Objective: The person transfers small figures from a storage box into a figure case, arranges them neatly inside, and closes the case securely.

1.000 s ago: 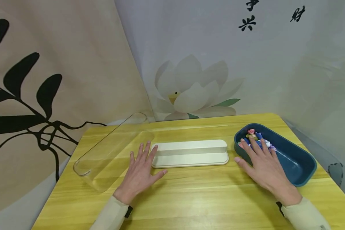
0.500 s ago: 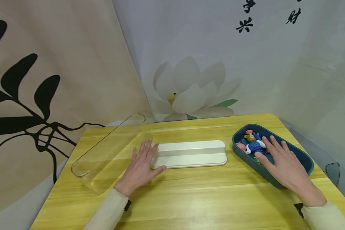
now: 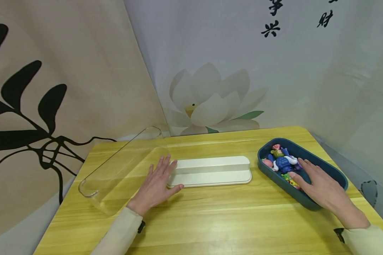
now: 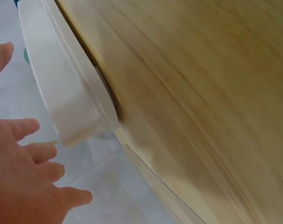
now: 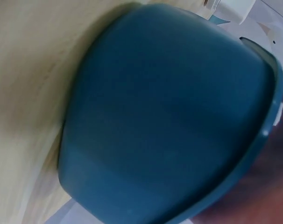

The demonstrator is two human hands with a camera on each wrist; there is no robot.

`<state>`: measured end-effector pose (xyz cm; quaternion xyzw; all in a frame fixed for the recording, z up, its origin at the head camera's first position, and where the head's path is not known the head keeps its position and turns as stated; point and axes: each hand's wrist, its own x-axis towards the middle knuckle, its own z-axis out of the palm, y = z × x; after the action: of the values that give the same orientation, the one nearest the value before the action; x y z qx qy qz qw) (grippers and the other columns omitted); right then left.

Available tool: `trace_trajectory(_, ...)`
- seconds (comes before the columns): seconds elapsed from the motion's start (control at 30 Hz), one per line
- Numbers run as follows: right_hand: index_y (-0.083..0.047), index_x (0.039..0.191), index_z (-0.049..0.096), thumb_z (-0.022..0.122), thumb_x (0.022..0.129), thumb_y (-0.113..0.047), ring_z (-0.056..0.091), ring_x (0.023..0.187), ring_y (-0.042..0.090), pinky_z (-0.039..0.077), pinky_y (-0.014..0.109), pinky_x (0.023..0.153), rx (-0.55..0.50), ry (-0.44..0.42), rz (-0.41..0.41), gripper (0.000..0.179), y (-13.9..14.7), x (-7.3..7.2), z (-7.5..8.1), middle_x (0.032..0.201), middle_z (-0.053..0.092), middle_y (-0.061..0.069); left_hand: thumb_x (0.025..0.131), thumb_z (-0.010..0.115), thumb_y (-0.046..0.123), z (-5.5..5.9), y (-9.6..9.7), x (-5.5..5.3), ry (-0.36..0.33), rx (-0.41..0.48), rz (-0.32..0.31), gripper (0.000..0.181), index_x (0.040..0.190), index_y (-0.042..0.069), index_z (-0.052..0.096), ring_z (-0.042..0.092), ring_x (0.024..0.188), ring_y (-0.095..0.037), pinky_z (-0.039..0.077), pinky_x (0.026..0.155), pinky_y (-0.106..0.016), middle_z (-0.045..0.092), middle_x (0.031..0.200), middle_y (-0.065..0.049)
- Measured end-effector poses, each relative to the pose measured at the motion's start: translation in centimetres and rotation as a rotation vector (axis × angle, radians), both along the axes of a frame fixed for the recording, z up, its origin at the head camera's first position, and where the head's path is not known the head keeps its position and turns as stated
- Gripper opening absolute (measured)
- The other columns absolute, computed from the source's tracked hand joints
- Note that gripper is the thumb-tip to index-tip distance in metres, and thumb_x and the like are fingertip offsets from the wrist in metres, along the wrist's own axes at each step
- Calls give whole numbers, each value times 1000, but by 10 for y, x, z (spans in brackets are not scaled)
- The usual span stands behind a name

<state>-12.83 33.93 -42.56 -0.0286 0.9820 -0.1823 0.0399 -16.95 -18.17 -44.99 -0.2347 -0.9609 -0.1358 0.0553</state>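
Observation:
My left hand (image 3: 154,189) hovers at the left end of a long white stepped stand (image 3: 210,171), its fingers spread and straight; in the left wrist view the fingers are apart from the white stand (image 4: 69,74). On the right, my right hand (image 3: 327,187) stretches over a dark blue rectangular tub (image 3: 335,173), fingers extended and nothing gripped. Several small toy figures (image 3: 282,163), coloured blue, pink, green and purple, lie in the tub's far-left end, next to my fingertips. The right wrist view is mostly the tub's outer wall (image 5: 169,116), with the hand behind its rim.
A clear, transparent long cover (image 3: 124,166) lies slanted at the left of the yellow wooden table (image 3: 217,219). Behind the table hangs a printed cloth backdrop (image 3: 210,46) with a lotus, dark leaves and brush characters.
My right hand has moved right and back toward me across the tub, uncovering the toy figures. My left hand stays nearly still. The head view has shifted slightly.

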Motion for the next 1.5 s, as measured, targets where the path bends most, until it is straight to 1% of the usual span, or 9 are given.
trace_trajectory(0.23, 12, 153, 37, 44, 105, -61, 43, 126, 66, 43, 76, 90, 30, -17, -11, 87, 4, -3, -4, 145, 42, 45, 97, 61, 62, -3, -3, -2, -21, -4, -19, 90, 163, 7, 32, 18, 156, -39, 18, 121, -69, 17, 171, -15)
trace_trajectory(0.47, 14, 143, 48, 46, 105, -60, 50, 120, 65, 48, 74, 86, 35, -40, -4, 84, 6, -8, -5, 138, 50, 45, 98, 60, 61, -3, -5, -2, -57, -14, -39, 90, 164, 7, 29, 16, 157, -35, 19, 122, -67, 17, 171, -14)
trace_trajectory(0.57, 14, 140, 52, 49, 105, -58, 61, 108, 56, 53, 66, 80, 14, -60, 8, 81, 8, -9, -5, 124, 64, 37, 98, 62, 58, -4, -5, -1, -58, -12, -49, 89, 163, 6, 30, 17, 157, -36, 19, 122, -67, 19, 171, -14)
trace_trajectory(0.67, 13, 135, 56, 52, 104, -57, 67, 98, 44, 55, 59, 75, -3, -88, 22, 77, 10, -11, -4, 112, 71, 24, 98, 65, 56, -4, -6, -1, -59, -8, -53, 89, 163, 6, 31, 18, 157, -35, 20, 122, -67, 20, 171, -14)
trace_trajectory(0.9, 13, 124, 63, 57, 103, -52, 67, 100, 42, 55, 58, 80, -25, -183, 54, 68, 12, -17, -3, 110, 72, 20, 98, 66, 54, -6, -7, -2, -77, -5, -58, 89, 163, 6, 30, 17, 157, -35, 21, 121, -68, 17, 172, -13)
trace_trajectory(1.0, 13, 121, 64, 61, 103, -46, 68, 97, 37, 57, 56, 81, -33, -207, 65, 61, 13, -20, -4, 106, 72, 17, 98, 66, 53, -6, -7, -2, -87, 7, -63, 88, 163, 6, 30, 16, 158, -35, 21, 121, -68, 16, 172, -13)
trace_trajectory(1.17, 16, 119, 63, 65, 101, -37, 68, 95, 34, 58, 54, 81, -53, -231, 80, 56, 12, -23, -6, 104, 72, 16, 98, 66, 52, -5, -8, -2, -111, 28, -67, 88, 164, 6, 28, 13, 158, -34, 21, 122, -67, 14, 173, -12)
trace_trajectory(1.37, 15, 118, 64, 68, 99, -36, 67, 94, 32, 57, 53, 81, -48, -247, 69, 55, 11, -25, -3, 103, 72, 16, 99, 66, 52, -5, -9, -1, -125, 42, -69, 88, 164, 7, 28, 13, 158, -34, 21, 122, -65, 14, 173, -12)
trace_trajectory(1.5, 13, 117, 65, 71, 96, -38, 63, 87, 27, 56, 47, 74, -12, -236, 51, 55, 10, -23, 3, 98, 70, 11, 99, 65, 53, -5, -10, -2, -129, 42, -72, 87, 164, 7, 28, 13, 158, -34, 21, 123, -63, 14, 173, -12)
